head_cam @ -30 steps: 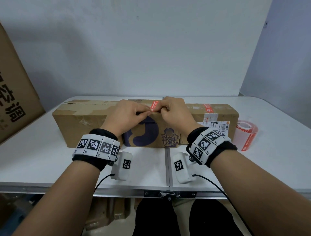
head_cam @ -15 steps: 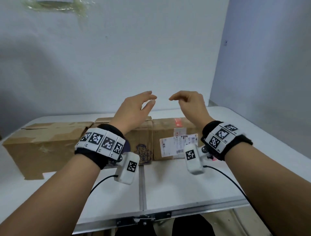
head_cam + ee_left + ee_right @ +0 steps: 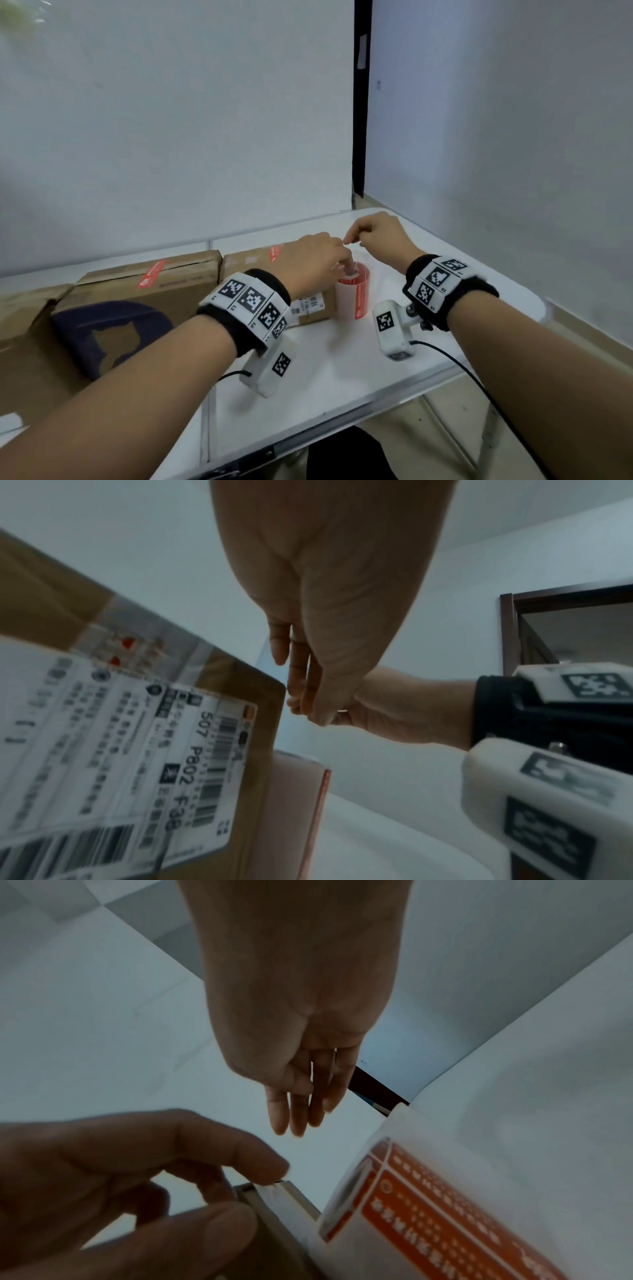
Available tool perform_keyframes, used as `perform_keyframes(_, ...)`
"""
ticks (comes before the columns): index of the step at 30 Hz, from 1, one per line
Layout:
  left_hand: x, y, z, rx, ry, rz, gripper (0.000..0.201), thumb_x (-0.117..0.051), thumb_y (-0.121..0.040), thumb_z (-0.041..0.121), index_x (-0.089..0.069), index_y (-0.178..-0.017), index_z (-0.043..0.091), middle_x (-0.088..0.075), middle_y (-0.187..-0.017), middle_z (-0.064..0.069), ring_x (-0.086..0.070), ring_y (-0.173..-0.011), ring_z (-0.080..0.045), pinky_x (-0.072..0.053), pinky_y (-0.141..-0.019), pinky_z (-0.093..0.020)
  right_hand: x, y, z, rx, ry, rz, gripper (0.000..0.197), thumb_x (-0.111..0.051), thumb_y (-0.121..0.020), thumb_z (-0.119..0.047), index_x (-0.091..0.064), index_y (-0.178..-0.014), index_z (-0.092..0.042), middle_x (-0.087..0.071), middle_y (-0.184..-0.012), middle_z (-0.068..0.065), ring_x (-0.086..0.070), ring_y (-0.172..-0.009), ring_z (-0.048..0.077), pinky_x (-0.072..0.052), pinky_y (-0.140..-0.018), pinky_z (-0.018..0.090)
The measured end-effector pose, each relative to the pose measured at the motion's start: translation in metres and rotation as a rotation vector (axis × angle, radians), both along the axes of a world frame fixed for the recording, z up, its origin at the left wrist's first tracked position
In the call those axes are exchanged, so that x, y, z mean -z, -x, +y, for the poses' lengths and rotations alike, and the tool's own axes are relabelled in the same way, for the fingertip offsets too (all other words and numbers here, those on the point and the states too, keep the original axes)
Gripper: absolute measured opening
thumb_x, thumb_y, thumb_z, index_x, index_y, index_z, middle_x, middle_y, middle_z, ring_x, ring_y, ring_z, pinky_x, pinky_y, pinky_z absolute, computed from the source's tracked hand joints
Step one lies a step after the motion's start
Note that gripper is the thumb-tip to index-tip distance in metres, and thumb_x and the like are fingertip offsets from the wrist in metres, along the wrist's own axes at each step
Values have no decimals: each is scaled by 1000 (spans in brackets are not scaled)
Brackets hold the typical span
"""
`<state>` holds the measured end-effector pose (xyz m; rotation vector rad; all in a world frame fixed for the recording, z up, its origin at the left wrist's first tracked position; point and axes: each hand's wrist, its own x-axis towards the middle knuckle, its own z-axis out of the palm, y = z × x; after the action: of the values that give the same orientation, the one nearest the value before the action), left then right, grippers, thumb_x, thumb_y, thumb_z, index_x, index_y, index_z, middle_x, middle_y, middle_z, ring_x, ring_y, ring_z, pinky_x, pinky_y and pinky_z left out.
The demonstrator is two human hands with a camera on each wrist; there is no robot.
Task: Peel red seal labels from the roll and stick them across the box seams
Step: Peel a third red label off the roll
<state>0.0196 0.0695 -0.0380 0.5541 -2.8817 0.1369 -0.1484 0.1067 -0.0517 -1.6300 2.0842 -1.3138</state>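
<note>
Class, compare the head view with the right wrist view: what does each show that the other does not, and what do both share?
Only the head view shows the cardboard boxes, red seal labels already stuck on their tops, and both wristbands. Only the right wrist view shows the print on the roll's labels up close, though too blurred to read, and the right hand's palm with fingers hanging loosely, holding nothing. Both show the label roll standing on the white table and the left hand at the roll's top.
</note>
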Motion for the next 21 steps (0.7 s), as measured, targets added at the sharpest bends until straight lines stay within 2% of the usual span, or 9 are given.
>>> perform_keyframes(5, 16, 14, 3, 15, 195, -88, 27, -49, -93, 28, -63, -116, 26, -61, -117, 6, -48, -111, -21, -36, -90, -36, 5, 6, 10, -6, -36, 17, 44, -38, -75, 9, -72, -66, -17, -69, -73, -5, -64, -78, 10, -47, -71, 15)
perform_keyframes(8, 21, 18, 3, -2, 257, -123, 27, -48, -91, 27, -61, -114, 23, -58, -115, 3, -47, -110, -22, -35, -92, -37, 6, 6, 16, -33, -67, 23, 41, -40, -75, 9, -73, -69, -14, -67, -69, -7, -61, -70, 5, -42, -59, 8)
perform_keyframes(11, 23, 20, 4, -1, 269, -144, 22, -49, -90, 28, -61, -108, 22, -57, -115, 3, -47, -108, -21, -33, -91, -37, 7, 6, 19, -80, -110, 48, 38, -41, -74, 9, -74, -72, -11, -69, -72, -4, -66, -76, 12, -43, -60, 11)
perform_keyframes(15, 19, 24, 4, -16, 193, -78, 17, -48, -93, 28, -62, -101, 23, -64, -106, 6, -49, -106, -20, -29, -90, -36, 2, 9, 25, -119, -182, 69, 37, -43, -76, 7, -75, -79, -12, -71, -77, -1, -66, -82, 13, -42, -61, 6)
perform_keyframes(17, 12, 26, 3, -41, 142, -13, 19, -45, -94, 28, -61, -104, 25, -67, -100, 5, -50, -106, -20, -28, -95, -38, -3, 9, 27, -140, -245, 95, 28, -49, -80, -3, -74, -81, -15, -71, -81, -1, -64, -82, 12, -42, -62, 11)
perform_keyframes(19, 4, 28, 1, -75, 84, 27, 19, -46, -92, 26, -60, -105, 27, -66, -100, 2, -49, -108, -19, -24, -101, -40, -9, 8, 30, -155, -301, 116, 18, -55, -84, -19, -71, -82, -10, -65, -80, -1, -56, -77, 13, -38, -61, 19)
perform_keyframes(21, -3, 28, -4, -102, 58, 45, 19, -47, -93, 25, -60, -105, 27, -65, -103, 0, -47, -112, -18, -20, -104, -41, -13, 9, 31, -161, -307, 120, 28, -58, -86, -28, -68, -86, -1, -56, -73, 1, -47, -70, 14, -33, -59, 24)
